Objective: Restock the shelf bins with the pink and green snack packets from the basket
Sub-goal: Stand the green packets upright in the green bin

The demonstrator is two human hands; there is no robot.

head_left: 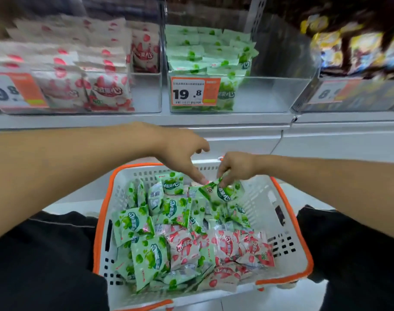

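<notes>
Right hand (235, 167) pinches a green packet (223, 190) at the basket's (288, 212) far side, left hand (182, 153) fingers spread touching it; best lifted cleanly toward the far green bin (270, 95).

pink bin (146, 93) blurred, cut left | right bin (348, 95) packets blurred
</notes>
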